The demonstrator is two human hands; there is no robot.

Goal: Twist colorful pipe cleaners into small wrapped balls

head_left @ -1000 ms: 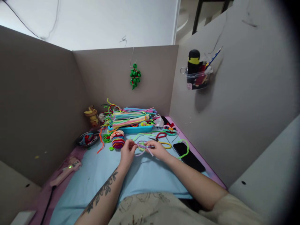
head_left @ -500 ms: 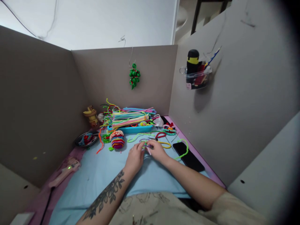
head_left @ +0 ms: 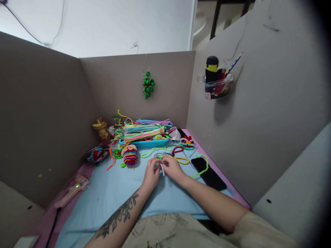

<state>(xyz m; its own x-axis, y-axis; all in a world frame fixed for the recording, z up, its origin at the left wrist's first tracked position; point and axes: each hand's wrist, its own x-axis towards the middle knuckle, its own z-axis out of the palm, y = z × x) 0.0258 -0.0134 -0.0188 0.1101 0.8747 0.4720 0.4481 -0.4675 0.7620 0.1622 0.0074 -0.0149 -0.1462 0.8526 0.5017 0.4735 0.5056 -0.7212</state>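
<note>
My left hand (head_left: pixel 152 171) and my right hand (head_left: pixel 172 167) meet over the blue cloth, both with fingers pinched on a small piece made of green and lilac pipe cleaners (head_left: pixel 159 156). A pale lilac pipe cleaner end (head_left: pixel 162 169) sticks down between the hands. Part of the piece is hidden behind my fingers. Just beyond my right hand lie scissors with red and yellow handles (head_left: pixel 182 160). A light green pipe cleaner (head_left: pixel 206 165) curves out to the right, over a black phone (head_left: pixel 209 174).
Behind the hands stands a blue tray (head_left: pixel 144 143) heaped with pipe cleaners. A striped fuzzy ball (head_left: pixel 130 156) and a dark bowl (head_left: pixel 96 155) are at left, with a pink glue gun (head_left: pixel 73 190) nearer. Grey panels (head_left: pixel 137 74) enclose the table on three sides.
My fingers have shifted slightly on the small piece, and the lilac end now hangs lower and shows more between my hands. The whole view has tilted a little.
</note>
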